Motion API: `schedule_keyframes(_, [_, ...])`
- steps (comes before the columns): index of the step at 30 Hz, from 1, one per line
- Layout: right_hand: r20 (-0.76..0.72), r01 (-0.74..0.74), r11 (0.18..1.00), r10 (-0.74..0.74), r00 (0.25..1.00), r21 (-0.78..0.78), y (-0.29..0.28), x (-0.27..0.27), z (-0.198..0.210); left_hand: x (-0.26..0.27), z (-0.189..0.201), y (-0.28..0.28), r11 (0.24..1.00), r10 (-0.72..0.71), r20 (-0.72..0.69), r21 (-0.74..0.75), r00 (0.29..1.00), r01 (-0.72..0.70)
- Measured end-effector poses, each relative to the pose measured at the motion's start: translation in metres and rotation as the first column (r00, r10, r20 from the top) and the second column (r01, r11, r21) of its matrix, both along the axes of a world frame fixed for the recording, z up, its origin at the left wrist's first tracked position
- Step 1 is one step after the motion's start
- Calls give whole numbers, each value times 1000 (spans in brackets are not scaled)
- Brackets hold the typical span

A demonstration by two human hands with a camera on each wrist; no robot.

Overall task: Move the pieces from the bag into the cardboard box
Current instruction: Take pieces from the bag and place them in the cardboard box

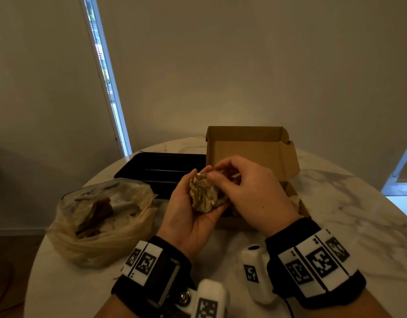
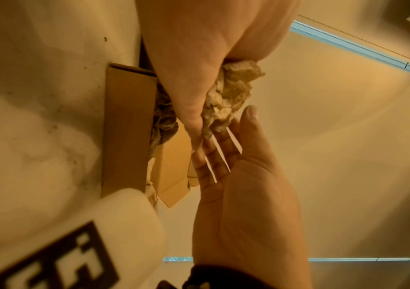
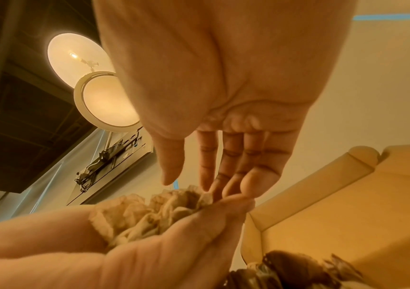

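I hold a crumpled tan paper piece (image 1: 203,195) just in front of the open cardboard box (image 1: 249,152). My left hand (image 1: 186,212) lies palm up and cups the piece from below, thumb along its left side. My right hand (image 1: 218,171) comes over from the right and pinches the paper's top between thumb and forefinger. The left wrist view has the piece (image 2: 231,93) between both hands beside the box wall (image 2: 129,127). From the right wrist, more crumpled paper and something dark brown (image 3: 285,271) lie in the box (image 3: 335,205). A clear plastic bag (image 1: 101,235) at the left holds brown pieces (image 1: 101,206).
A black plastic tray (image 1: 161,168) sits behind the bag, left of the box. Everything rests on a round white marble table (image 1: 347,214) whose edge curves close at the left and front. A wall and window blinds stand behind.
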State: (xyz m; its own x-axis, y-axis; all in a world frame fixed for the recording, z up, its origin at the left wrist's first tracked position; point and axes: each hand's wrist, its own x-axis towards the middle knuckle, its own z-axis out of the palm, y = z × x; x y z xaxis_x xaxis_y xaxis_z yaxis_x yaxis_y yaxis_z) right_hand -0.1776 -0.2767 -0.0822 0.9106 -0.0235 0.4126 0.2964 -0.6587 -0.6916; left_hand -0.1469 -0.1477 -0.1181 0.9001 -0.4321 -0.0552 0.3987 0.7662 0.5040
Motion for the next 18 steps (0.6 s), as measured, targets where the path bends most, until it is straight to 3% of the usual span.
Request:
schedule_keyframes(6, [111,-35,999,37,993,-19,2,-3,4,3,-2,2,994,7,-29,-106,1000,-10])
schedule_keyframes(9, [66,-136,991,137,988,-9,4,-5,5,6,-4,4,985,63,-46,-160,997,-69])
schedule_keyframes(13, [9,-223,968,225,974,-112,14,-6,1,4,-9,5,979,80,-59,-183,995,-89])
schedule_keyframes(18, [58,-226,965,236,970,-135,18,-5,-1,2,-8,3,981,98,-57,-163,994,-106])
